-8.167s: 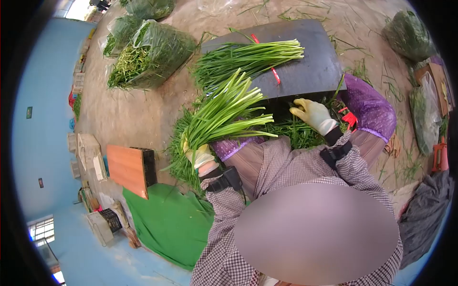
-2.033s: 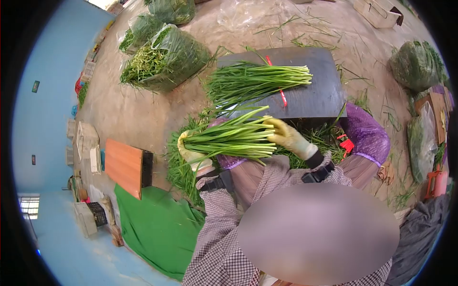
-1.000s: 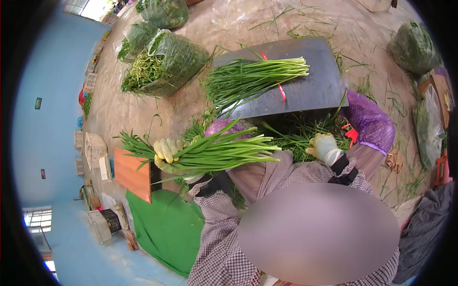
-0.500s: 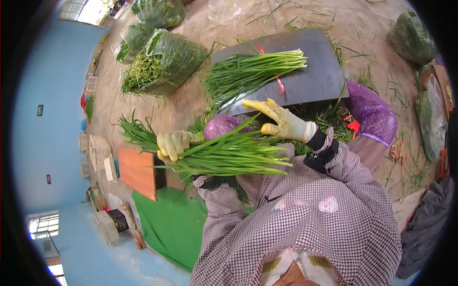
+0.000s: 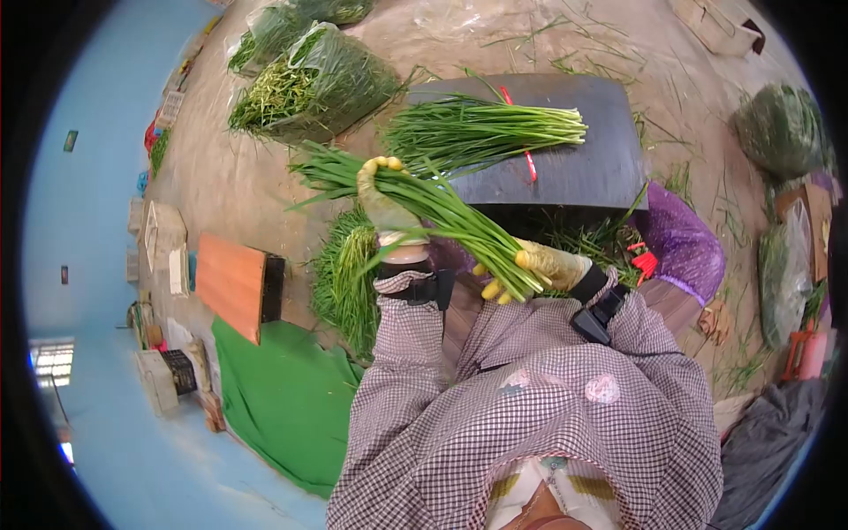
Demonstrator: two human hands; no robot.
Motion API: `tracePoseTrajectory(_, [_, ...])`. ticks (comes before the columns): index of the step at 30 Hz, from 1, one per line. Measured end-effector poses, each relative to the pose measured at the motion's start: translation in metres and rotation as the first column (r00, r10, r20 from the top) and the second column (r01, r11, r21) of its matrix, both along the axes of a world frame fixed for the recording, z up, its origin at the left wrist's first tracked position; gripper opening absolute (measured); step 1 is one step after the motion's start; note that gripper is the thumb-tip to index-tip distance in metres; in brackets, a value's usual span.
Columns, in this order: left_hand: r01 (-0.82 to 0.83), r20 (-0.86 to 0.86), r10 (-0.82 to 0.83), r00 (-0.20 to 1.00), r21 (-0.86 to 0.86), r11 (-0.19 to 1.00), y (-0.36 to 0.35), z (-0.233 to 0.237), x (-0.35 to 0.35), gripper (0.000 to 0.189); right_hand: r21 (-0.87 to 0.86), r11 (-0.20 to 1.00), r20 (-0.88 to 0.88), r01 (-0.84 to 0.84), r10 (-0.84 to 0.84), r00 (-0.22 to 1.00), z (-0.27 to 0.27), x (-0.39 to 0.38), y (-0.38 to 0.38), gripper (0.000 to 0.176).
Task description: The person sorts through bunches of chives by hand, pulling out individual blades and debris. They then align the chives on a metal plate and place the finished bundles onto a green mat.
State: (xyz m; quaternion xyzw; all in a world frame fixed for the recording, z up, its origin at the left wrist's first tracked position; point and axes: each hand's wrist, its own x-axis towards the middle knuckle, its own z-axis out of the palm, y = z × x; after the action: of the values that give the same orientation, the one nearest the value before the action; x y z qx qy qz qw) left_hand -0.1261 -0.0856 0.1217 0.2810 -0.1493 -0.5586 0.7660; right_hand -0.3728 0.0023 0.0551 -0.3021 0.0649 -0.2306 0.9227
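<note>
A bunch of long green stalks (image 5: 450, 210) slants across in front of my body. My left hand (image 5: 386, 199), in a pale yellow glove, is wrapped round its leafy upper part. At the lower right end, my gloved right hand (image 5: 534, 269) has its fingers round the pale stalk ends. Beyond the hands, another bunch (image 5: 495, 125) lies on a dark board (image 5: 592, 168), with a red strip (image 5: 531, 166) passing under it and showing on both sides.
Loose greens (image 5: 347, 278) lie at the left beside an orange-topped box (image 5: 230, 284) and a green cloth (image 5: 283, 397). Bags of greens (image 5: 327, 84) stand at the upper left, another bag (image 5: 779, 132) at the right. Purple-covered knees flank the board's near side.
The held bunch has tilted, its leafy end up and its stalk ends down. My right hand, open before, has come down and closed round the stalk ends. The view has shifted slightly.
</note>
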Motion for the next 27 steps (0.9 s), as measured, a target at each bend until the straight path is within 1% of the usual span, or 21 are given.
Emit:
tracePoseTrajectory(1, [-0.006,0.029,0.006,1.000,0.011,1.000,-0.002,-0.005,-0.003,0.013,0.093,0.995,-0.014,0.024,-0.023,1.000,-0.001,-0.003,0.004,0.076])
tracePoseTrajectory(2, [0.038,0.017,-0.038,0.999,0.017,0.999,-0.005,-0.007,-0.006,0.014,0.150,0.986,-0.106,0.078,-0.062,0.992,0.001,-0.004,0.006,0.063])
tracePoseTrajectory(4, [0.125,-0.004,-0.125,0.992,0.022,0.992,-0.011,-0.020,-0.006,0.018,0.087,0.993,-0.220,0.081,-0.060,0.974,-0.007,-0.013,0.003,0.049])
tracePoseTrajectory(5, [0.183,-0.034,-0.181,0.983,0.075,0.980,-0.015,-0.032,-0.004,0.035,0.051,0.991,-0.286,0.122,-0.102,0.953,-0.003,-0.020,-0.001,0.043])
tracePoseTrajectory(6, [0.162,-0.008,-0.162,0.987,0.151,0.975,-0.017,-0.035,-0.001,0.042,0.011,0.987,-0.347,0.161,-0.147,0.926,0.000,-0.030,-0.007,0.036])
tracePoseTrajectory(7, [0.139,0.018,-0.147,0.989,0.230,0.963,-0.018,-0.040,0.001,0.050,-0.015,0.987,-0.362,0.159,-0.154,0.920,-0.012,-0.042,-0.017,0.034])
tracePoseTrajectory(8, [0.114,0.045,-0.134,0.990,0.307,0.945,-0.017,-0.042,0.003,0.058,-0.087,0.983,-0.544,0.162,-0.183,0.819,-0.013,-0.054,-0.027,0.029])
tracePoseTrajectory(9, [0.245,0.044,-0.254,0.966,0.151,0.958,-0.008,-0.041,0.005,0.070,-0.124,0.981,-0.630,0.149,-0.194,0.752,-0.035,-0.069,-0.035,0.028])
tracePoseTrajectory(10, [0.127,0.096,-0.152,0.984,0.229,0.965,-0.007,-0.048,0.008,0.071,-0.160,0.978,-0.707,0.135,-0.209,0.676,-0.056,-0.081,-0.042,0.026])
tracePoseTrajectory(12, [-0.119,0.213,0.037,0.976,0.383,0.916,-0.001,-0.073,0.006,0.073,-0.113,0.980,-0.743,0.163,-0.192,0.642,-0.052,-0.092,-0.039,0.023])
tracePoseTrajectory(13, [-0.261,0.263,0.158,0.952,0.421,0.869,0.004,-0.083,-0.002,0.063,-0.117,0.980,-0.734,0.160,-0.194,0.650,-0.053,-0.095,-0.038,0.023])
tracePoseTrajectory(16, [-0.242,0.295,0.185,0.937,0.172,0.955,0.031,-0.118,-0.026,0.048,-0.075,0.986,-0.737,0.151,-0.156,0.658,-0.050,-0.096,-0.039,0.021])
tracePoseTrajectory(17, [-0.123,0.409,0.030,0.912,0.203,0.971,0.048,-0.120,-0.039,0.041,-0.070,0.984,-0.747,0.161,-0.158,0.645,-0.048,-0.095,-0.040,0.023])
tracePoseTrajectory(18, [-0.008,0.512,-0.124,0.850,0.248,0.969,0.064,-0.120,-0.052,0.034,-0.181,0.968,-0.782,0.175,-0.249,0.571,-0.046,-0.089,-0.039,0.026])
tracePoseTrajectory(19, [0.363,0.396,-0.455,0.798,0.287,0.887,0.069,-0.140,-0.059,0.032,-0.292,0.940,-0.798,0.179,-0.343,0.496,-0.044,-0.080,-0.037,0.029])
tracePoseTrajectory(20, [0.563,0.229,-0.654,0.721,0.358,0.745,0.075,-0.136,-0.070,0.032,-0.398,0.901,-0.798,0.175,-0.433,0.418,-0.045,-0.072,-0.033,0.032])
tracePoseTrajectory(21, [0.725,0.065,-0.811,0.582,0.409,0.554,0.081,-0.130,-0.081,0.031,-0.696,0.718,-0.682,0.032,-0.674,0.283,-0.058,-0.066,-0.027,0.047])
tracePoseTrajectory(22, [0.765,-0.157,-0.829,0.536,0.505,0.399,0.089,-0.099,-0.098,0.031,-0.857,0.290,-0.355,-0.425,-0.931,0.082,-0.060,-0.058,-0.022,0.064])
tracePoseTrajectory(24, [0.752,-0.192,-0.744,0.640,0.354,0.556,0.085,-0.110,-0.109,0.032,-0.799,0.178,-0.271,-0.575,-0.959,0.081,-0.020,-0.033,-0.001,0.077])
tracePoseTrajectory(25, [0.728,-0.216,-0.698,0.683,0.276,0.627,0.083,-0.113,-0.113,0.032,-0.619,0.190,-0.302,-0.762,-0.953,0.008,-0.006,-0.023,0.005,0.084])
tracePoseTrajectory(27, [0.550,-0.274,-0.488,0.828,0.231,0.803,0.077,-0.107,-0.119,0.031,-0.649,0.138,-0.245,-0.748,-0.969,0.034,0.005,-0.022,0.009,0.086])
